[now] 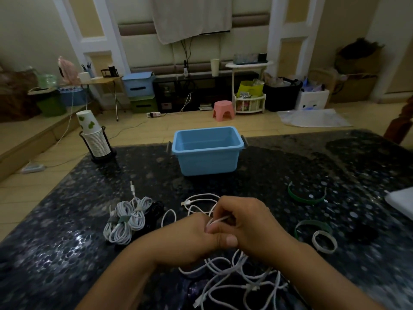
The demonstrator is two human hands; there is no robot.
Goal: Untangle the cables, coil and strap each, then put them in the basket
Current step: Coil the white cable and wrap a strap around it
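My left hand [190, 238] and my right hand [248, 222] meet above the dark speckled table [67, 253], both pinching a loose white cable [201, 202]. The cable loops out beyond my hands and ends in a USB plug. A tangled heap of white cables [234, 280] lies under my wrists near the front edge. Coiled and strapped white cable bundles [125, 218] lie to the left, with a black coil [154, 211] beside them. The blue basket [206, 151] stands behind my hands with nothing visible inside.
Green straps [306, 195] [310, 227] and a white strap [324, 241] lie on the table at the right. A holder with stacked paper cups [96, 139] stands at the table's far left corner. A white object [402, 200] shows at the right edge.
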